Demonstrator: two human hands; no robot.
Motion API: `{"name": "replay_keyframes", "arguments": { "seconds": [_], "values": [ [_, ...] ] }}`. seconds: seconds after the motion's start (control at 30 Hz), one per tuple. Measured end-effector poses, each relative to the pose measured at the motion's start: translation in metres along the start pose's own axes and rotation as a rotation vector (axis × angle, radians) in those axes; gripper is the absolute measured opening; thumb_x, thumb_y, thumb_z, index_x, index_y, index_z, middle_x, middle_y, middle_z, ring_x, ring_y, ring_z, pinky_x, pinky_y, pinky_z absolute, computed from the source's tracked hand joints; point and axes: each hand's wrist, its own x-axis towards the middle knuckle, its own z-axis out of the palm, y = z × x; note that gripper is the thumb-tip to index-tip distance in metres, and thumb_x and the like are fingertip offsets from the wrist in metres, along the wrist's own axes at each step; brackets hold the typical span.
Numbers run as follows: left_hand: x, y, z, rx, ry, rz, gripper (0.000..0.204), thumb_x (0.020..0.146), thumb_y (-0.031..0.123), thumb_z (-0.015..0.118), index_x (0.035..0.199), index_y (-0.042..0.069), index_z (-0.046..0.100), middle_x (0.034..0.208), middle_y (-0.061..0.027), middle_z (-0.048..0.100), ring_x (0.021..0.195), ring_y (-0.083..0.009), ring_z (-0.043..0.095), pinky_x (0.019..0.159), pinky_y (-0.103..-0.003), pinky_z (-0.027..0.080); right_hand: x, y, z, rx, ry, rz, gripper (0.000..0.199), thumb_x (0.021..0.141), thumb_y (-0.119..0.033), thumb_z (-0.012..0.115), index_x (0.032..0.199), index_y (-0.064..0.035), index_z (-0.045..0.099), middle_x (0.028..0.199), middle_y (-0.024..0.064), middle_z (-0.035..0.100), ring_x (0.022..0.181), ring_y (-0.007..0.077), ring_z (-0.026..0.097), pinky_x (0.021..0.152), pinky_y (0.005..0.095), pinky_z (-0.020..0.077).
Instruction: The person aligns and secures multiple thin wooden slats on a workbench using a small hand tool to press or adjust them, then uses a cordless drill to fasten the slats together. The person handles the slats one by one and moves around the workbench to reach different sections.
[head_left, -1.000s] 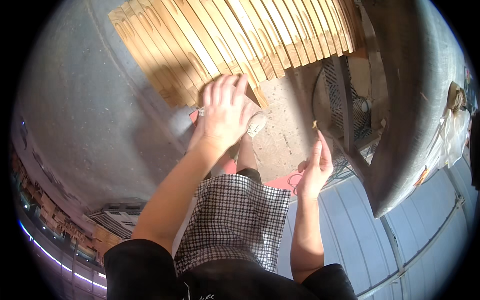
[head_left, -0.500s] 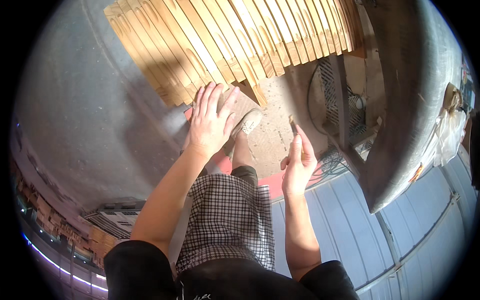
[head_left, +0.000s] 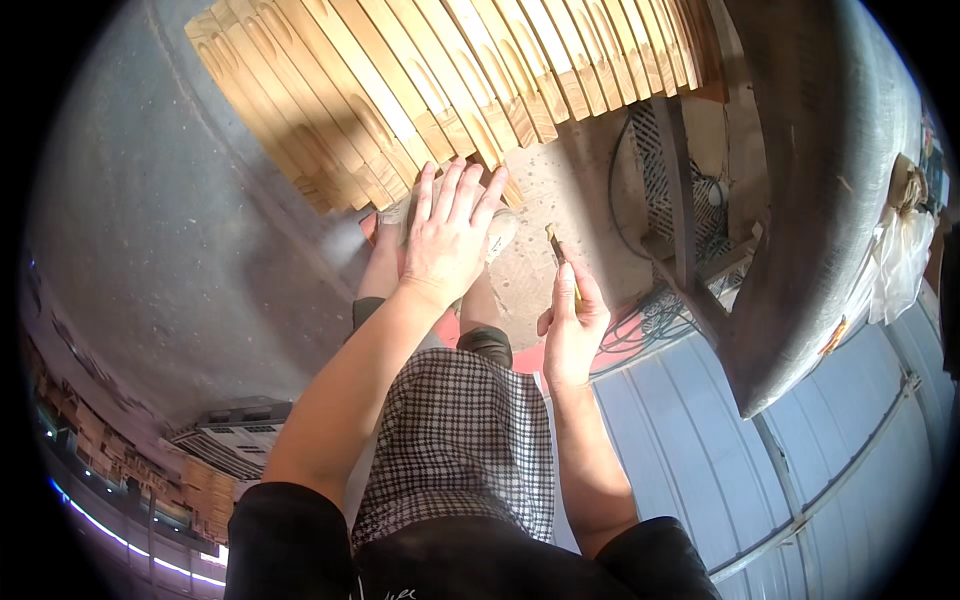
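Resting flat with fingers spread, the left hand (head_left: 447, 240) lay at the wooden slats' (head_left: 430, 80) near edge; the right hand (head_left: 572, 330) pinched a thin stick (head_left: 562, 262) above open chipboard floor (head_left: 560, 195).

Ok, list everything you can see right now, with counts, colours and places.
slats: many, pale wood, side by side in a row, top centre
board: one, speckled tan, under the slat ends
fan: one, grey wire grille, right of the board
cables: several, red and grey, below the fan
beam: one, grey, curving down the right
floor: grey concrete, left
panels: blue-grey, ribbed, lower right
skirt: one, black-and-white check, centre bottom
stick: one, thin, brownish, in right hand
left hand: flat, fingers spread, at the slat ends
right hand: closed round the stick
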Motion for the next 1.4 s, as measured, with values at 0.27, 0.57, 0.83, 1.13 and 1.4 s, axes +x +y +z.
{"name": "replay_keyframes", "arguments": {
  "seconds": [0.27, 0.57, 0.83, 1.13, 1.4],
  "values": [
    [-0.002, -0.003, 0.004, -0.087, 0.054, -0.012, 0.079, 0.078, 0.006, 0.064, 0.153, 0.009, 0.040, 0.140, -0.0145, 0.048, 0.140, -0.0333, 0.040, 0.122, -0.056, 0.024, 0.005, 0.005, -0.006, -0.008, 0.013, -0.001, 0.031, 0.106, -0.021, 0.057, 0.131, -0.0058, 0.067, 0.066, -0.0101, 0.048, 0.047, -0.0009, 0.033, 0.041, 0.0199, 0.0269],
    [-0.002, -0.005, -0.003, -0.128, 0.052, 0.011, 0.078, 0.078, 0.013, 0.068, 0.152, 0.009, 0.042, 0.143, -0.0157, 0.047, 0.139, -0.0341, 0.040, 0.121, -0.053, 0.026, 0.007, -0.001, -0.006, 0.028, 0.031, 0.001, 0.031, 0.106, -0.019, 0.057, 0.132, -0.0051, 0.066, 0.079, -0.0052, 0.061, 0.046, -0.0009, 0.033, 0.040, 0.0191, 0.0290],
    [0.010, -0.001, -0.010, 0.212, -0.072, 0.066, 0.067, 0.081, 0.013, 0.062, 0.147, 0.007, 0.047, 0.133, -0.0120, 0.055, 0.134, -0.0289, 0.046, 0.117, -0.052, 0.030, 0.007, 0.002, -0.013, -0.006, 0.029, -0.017, 0.031, 0.105, -0.022, 0.058, 0.131, -0.0064, 0.067, 0.071, -0.0079, 0.052, 0.047, -0.0003, 0.036, 0.041, 0.0195, 0.0305],
    [0.001, -0.058, -0.034, 0.059, 0.127, 0.101, 0.069, 0.077, 0.015, 0.071, 0.144, 0.010, 0.051, 0.138, -0.0137, 0.052, 0.132, -0.0324, 0.046, 0.117, -0.054, 0.030, 0.004, -0.011, -0.005, -0.089, -0.026, -0.019, 0.032, 0.105, -0.019, 0.059, 0.130, -0.0019, 0.066, 0.095, 0.0011, 0.068, 0.065, 0.0018, 0.052, 0.059, 0.0188, 0.0444],
    [0.000, -0.073, -0.041, 0.132, 0.069, -0.056, 0.072, 0.085, 0.028, 0.073, 0.149, 0.009, 0.046, 0.139, -0.0153, 0.050, 0.133, -0.0344, 0.045, 0.118, -0.056, 0.027, 0.009, -0.003, 0.057, -0.148, -0.202, -0.371, 0.031, 0.105, -0.015, 0.057, 0.130, 0.0000, 0.066, 0.096, 0.0051, 0.066, 0.081, 0.0085, 0.057, 0.077, 0.0251, 0.0491]
  ]
}}
